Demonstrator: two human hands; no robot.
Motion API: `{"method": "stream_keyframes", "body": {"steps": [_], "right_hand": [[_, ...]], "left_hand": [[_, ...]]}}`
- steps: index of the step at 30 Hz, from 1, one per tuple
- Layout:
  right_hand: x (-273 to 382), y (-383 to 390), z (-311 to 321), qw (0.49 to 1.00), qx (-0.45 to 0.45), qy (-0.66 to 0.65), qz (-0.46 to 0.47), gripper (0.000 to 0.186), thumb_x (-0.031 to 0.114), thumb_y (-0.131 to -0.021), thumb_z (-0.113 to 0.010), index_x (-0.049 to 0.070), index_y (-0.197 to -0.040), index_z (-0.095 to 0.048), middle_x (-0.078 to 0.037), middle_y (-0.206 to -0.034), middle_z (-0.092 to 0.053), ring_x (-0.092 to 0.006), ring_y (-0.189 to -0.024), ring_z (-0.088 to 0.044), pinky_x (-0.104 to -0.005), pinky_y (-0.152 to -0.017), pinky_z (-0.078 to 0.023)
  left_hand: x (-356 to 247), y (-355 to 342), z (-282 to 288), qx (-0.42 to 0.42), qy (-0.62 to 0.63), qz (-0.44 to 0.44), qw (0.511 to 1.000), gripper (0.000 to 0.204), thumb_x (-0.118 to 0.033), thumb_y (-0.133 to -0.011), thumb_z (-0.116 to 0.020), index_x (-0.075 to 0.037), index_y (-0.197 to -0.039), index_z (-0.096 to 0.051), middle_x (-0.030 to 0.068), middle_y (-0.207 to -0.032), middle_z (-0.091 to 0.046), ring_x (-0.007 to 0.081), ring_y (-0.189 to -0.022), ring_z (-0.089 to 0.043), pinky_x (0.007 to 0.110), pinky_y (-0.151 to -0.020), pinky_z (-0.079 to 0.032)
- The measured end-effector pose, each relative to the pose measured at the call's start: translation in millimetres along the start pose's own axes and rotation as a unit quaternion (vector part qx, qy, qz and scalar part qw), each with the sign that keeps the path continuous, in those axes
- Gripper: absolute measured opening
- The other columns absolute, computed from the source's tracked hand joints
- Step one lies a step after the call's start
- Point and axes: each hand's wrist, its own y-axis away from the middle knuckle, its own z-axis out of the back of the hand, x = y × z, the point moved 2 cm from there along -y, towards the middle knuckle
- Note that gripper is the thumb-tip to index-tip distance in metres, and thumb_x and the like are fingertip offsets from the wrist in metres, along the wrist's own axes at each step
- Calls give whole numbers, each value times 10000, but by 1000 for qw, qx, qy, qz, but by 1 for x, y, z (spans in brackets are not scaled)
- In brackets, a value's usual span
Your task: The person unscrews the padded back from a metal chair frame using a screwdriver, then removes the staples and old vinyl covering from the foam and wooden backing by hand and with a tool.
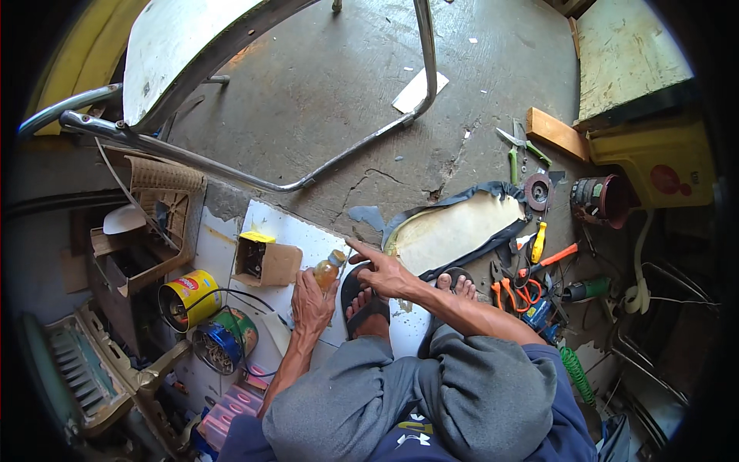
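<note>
My left hand grips a small bottle of amber liquid beside a worn white board. My right hand is just right of the bottle, over my sandalled foot, with its index finger stretched out and nothing visible held in it. An open cardboard box of small hardware lies to the left. Ahead of my feet rests an oblong cream pad with loose dark fabric around its edges.
A chrome-framed chair stands ahead. Several hand tools, shears, a wooden block and a stained pot lie to the right. Tins of hardware, a plastic organiser and crates crowd the left.
</note>
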Motion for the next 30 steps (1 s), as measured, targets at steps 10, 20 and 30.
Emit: {"method": "stream_keyframes", "body": {"steps": [10,20,30], "right_hand": [[-3,8,-5,994,23,-77,-73,629,49,-930,-534,167,-1547,-506,-18,-1109,-628,-95,-857,-625,-237,-728,-543],[-22,27,69,922,-341,-165,75,551,61,-947,-503,130,-1492,-550,-33,-1003,-593,-91,-724,-592,-262,-612,-564],[-33,26,88,938,-343,18,-36,767,193,-893,-542,209,-1631,-333,-74,-670,-627,-180,-584,-614,-366,-610,-543]], "left_hand": [[-15,13,-1,26,-24,56,998,564,-384,-923,-729,38,-1217,-497,252,-1093,-545,441,-992,-602,520,-852,-495],[-7,13,7,-153,-126,84,977,692,-235,-882,-740,68,-1432,-450,286,-1299,-549,450,-1185,-557,478,-1041,-451],[-97,-105,-76,99,184,35,977,386,-210,-923,-681,15,-1237,-682,215,-1037,-748,343,-932,-740,413,-858,-573]]}}
